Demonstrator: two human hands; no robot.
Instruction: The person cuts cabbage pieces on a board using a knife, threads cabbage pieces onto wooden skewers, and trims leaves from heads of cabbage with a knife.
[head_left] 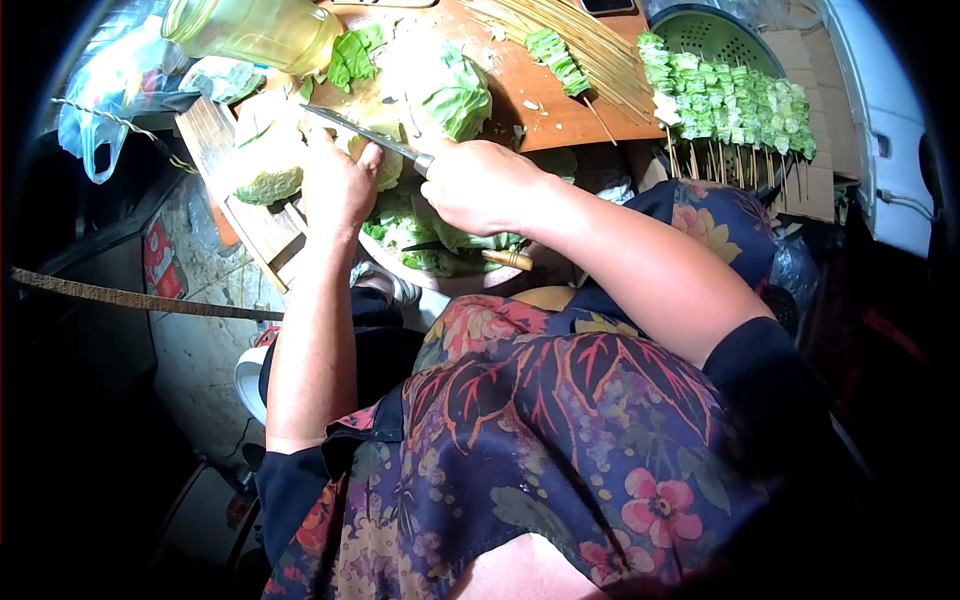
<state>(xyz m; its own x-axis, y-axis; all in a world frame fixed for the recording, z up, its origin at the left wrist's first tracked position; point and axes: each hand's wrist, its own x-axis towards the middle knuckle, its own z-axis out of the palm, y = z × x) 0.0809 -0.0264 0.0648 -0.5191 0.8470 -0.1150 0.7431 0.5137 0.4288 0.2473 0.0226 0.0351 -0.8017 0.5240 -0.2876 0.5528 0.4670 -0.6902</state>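
My right hand (487, 190) is wrapped around the dark handle of a knife (365, 131). The blade points up and left, passing just above my left hand (338, 185). My left hand is bent around a piece of cabbage (388, 172), its thumb toward the blade; glare hides some of the fingers. Left of it, a pale cabbage (268, 165) rests on a wooden board (215, 150). Another cabbage head (450, 90) sits beyond the knife. Below my hands is a basin (400, 268) of cabbage leaves, with a wooden-handled tool (508, 260) lying across it.
Bamboo skewers (570, 55) lie on the orange-brown table (520, 105), beside one cabbage skewer (557, 62). Many loaded skewers (735, 105) rest over a dark green colander (715, 35) at right. A yellowish jar (255, 35) and a blue plastic bag (100, 105) are at upper left.
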